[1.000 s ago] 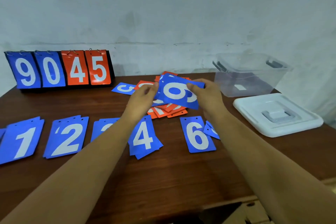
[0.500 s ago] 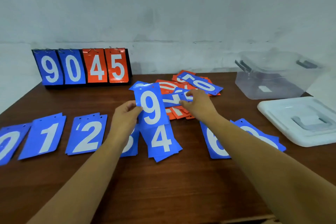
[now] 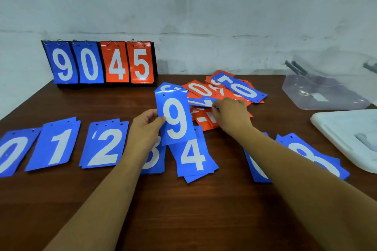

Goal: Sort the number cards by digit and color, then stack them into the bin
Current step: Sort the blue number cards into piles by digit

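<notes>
Your left hand [image 3: 145,128] holds the blue 9 card [image 3: 175,118] by its left edge at frame centre, fingers [image 3: 152,113] pinched on it, over the blue 4 pile [image 3: 193,159]. Your right hand [image 3: 231,116] pinches a loose blue card [image 3: 201,102] in the mixed pile [image 3: 206,89], just right of centre. The clear bin [image 3: 322,96] sits on the bench [image 3: 183,210] at the right edge.

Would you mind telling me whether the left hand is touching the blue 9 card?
Touching. The head view shows the left hand pinching the left edge of the blue 9 card, with the thumb tip lying over the card's face.
</notes>
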Motion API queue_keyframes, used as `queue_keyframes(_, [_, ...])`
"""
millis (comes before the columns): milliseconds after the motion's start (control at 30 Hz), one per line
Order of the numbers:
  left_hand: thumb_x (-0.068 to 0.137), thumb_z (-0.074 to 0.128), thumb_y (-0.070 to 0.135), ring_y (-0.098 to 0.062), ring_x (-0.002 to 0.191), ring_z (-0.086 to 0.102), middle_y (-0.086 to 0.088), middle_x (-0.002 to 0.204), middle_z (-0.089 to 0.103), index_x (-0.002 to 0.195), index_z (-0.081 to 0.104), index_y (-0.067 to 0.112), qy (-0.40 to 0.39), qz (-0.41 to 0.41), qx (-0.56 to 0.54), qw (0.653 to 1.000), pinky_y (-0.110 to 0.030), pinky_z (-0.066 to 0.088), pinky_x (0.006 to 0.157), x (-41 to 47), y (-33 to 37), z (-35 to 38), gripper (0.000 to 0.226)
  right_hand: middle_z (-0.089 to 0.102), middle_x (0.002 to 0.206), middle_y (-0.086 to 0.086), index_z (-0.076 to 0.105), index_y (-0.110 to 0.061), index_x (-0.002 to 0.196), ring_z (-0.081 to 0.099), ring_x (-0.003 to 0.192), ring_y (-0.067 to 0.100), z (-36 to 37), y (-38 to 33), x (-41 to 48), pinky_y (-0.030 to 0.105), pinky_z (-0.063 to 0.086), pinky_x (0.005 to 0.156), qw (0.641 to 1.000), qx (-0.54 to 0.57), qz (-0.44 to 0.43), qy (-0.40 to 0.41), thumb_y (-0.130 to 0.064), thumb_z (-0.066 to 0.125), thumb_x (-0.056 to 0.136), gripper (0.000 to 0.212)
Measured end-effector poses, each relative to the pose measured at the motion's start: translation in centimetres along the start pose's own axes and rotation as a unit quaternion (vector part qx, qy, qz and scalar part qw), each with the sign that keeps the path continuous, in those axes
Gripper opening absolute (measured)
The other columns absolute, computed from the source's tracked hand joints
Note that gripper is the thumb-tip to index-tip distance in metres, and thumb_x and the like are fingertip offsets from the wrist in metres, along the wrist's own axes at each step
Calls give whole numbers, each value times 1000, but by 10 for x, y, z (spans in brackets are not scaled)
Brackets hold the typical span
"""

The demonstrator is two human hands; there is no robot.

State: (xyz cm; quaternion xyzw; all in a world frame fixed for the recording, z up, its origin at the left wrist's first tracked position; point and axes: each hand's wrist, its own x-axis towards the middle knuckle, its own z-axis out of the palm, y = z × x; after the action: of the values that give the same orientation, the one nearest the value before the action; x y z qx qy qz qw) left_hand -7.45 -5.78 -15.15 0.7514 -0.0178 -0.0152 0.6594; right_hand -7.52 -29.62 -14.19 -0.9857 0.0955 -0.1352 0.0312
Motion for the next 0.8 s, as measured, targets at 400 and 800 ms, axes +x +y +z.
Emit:
queue_keyframes(400, [96, 57, 19, -18, 86, 73, 1, 94, 76, 91, 66, 18, -10, -62, -47, 997, -37, 58, 72, -27, 25, -15, 10, 68, 96, 2, 72, -10, 102, 63, 88, 17, -73, 0, -57, 25, 48, 77, 918, 322, 16, 232, -13, 57, 96, 17])
queue_keyframes(800, [97, 57, 16, -18, 93, 73, -3, 105, 76, 106, 68, 17, -203, -125, -121, 964, -36, 59, 75, -134, 36, -18, 14, 64, 104, -9, 61, -34, 104, 60, 106, 12, -82, -20, -188, 34, 55, 76, 841, 538, 65, 10, 0, 63, 89, 37])
